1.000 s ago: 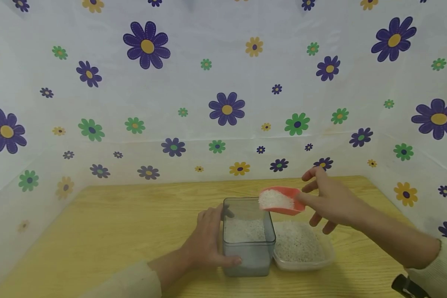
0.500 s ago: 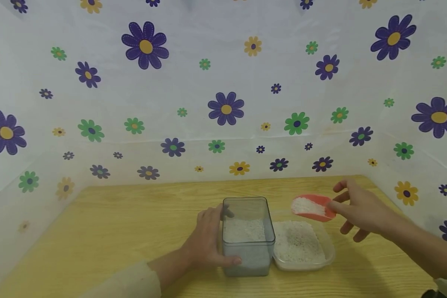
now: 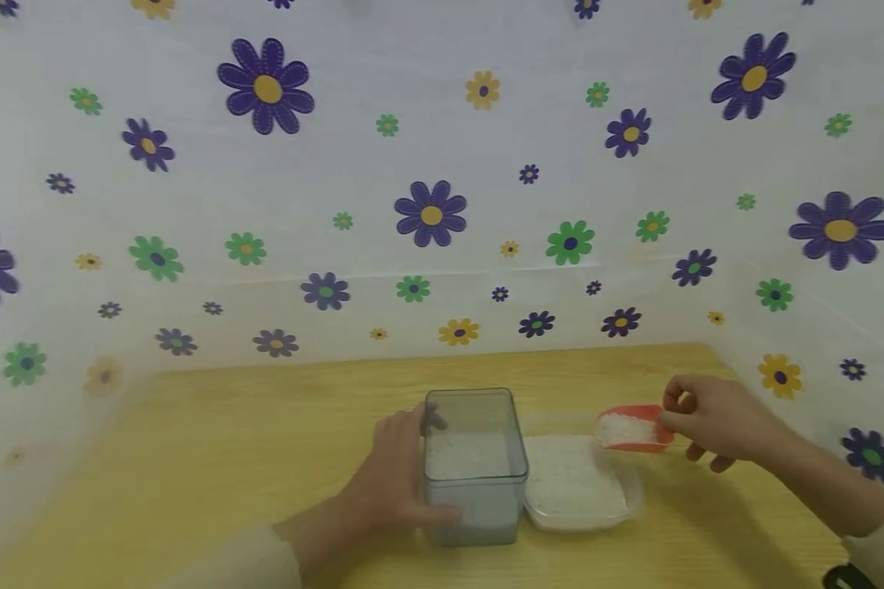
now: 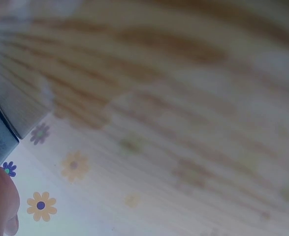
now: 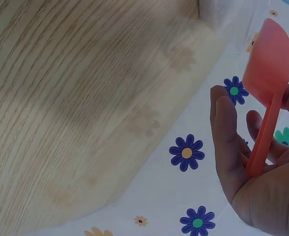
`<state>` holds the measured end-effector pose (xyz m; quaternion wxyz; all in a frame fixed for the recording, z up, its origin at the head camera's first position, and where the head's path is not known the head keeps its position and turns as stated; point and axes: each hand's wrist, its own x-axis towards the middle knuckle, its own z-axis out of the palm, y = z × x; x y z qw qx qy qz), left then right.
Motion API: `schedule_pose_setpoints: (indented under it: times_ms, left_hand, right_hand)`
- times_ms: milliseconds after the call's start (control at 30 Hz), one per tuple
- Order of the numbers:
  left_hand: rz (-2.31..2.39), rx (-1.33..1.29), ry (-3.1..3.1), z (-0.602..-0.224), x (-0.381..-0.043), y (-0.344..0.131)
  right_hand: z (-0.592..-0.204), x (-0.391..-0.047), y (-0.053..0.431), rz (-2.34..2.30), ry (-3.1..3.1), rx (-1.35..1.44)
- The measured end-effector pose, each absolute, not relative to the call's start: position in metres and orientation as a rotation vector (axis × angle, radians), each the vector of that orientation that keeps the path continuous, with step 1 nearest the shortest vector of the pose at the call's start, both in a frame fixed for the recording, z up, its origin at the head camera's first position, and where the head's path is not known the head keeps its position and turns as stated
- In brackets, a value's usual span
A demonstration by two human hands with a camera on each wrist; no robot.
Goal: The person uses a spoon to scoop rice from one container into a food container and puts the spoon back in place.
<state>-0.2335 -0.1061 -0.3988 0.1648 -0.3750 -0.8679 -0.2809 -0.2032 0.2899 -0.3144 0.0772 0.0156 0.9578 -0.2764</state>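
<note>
My right hand pinches the handle of a red scoop, which carries white rice. It is held level above the far right corner of a low clear tub filled with rice. In the right wrist view the underside of the scoop shows, with its handle lying across the palm. On the left, my left hand grips the side of a tall grey see-through container, thumb on its near face, some fingers behind it. Pale rice lies inside that container. Only part of the left hand enters the left wrist view.
Both containers stand side by side on a wood-grain table. A white sheet printed with flowers rises behind the table and along its sides. A dark band shows at the right wrist.
The right hand has moved the rice-laden scoop rightward and lower, from over the tall container's right edge to above the tub's far right. The left hand keeps its grip. The head view has shifted slightly.
</note>
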Motion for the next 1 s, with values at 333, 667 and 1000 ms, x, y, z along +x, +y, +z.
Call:
schedule_pose_setpoints:
  times_ms: [333,667,1000]
  left_hand:
    - [-0.732,-1.052,-2.398,-0.401,-0.239,-0.140]
    - [-0.724,-1.043,-2.452,-0.400,-0.235,-0.156]
    - [-0.838,-1.116,-2.394,-0.414,-0.246,-0.096]
  right_hand:
    - [-0.322,-0.227,0.267,-0.843,2.931,-0.017]
    - [-0.334,-0.230,0.254,-0.868,2.948,-0.068]
    - [-0.310,-0.211,0.309,-0.629,3.059,-0.107]
